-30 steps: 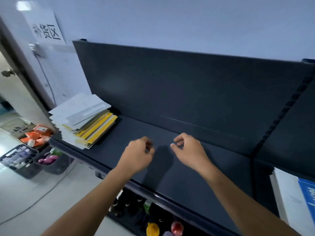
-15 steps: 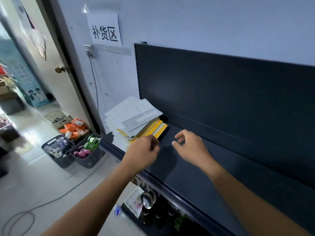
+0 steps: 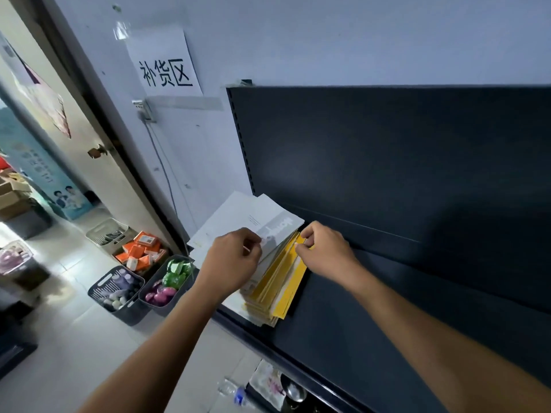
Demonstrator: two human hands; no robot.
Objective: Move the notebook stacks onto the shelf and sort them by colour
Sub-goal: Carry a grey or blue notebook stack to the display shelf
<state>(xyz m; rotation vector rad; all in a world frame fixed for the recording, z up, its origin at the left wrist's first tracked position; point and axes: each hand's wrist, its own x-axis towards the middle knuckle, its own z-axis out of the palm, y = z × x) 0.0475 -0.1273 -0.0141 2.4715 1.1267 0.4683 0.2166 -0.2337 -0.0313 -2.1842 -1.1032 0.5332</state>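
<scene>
Now my left hand [image 3: 232, 260] pinches the grey top notebook [image 3: 283, 228]; just right of it, my right hand [image 3: 325, 251] pinches a yellow notebook [image 3: 287, 281].

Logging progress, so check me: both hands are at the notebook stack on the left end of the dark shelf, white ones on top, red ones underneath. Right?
Not quite. In the head view, under the white notebooks lie yellow notebooks, not red ones. The rest holds: the left hand and right hand are both at them, on the left end of the dark shelf.
</scene>
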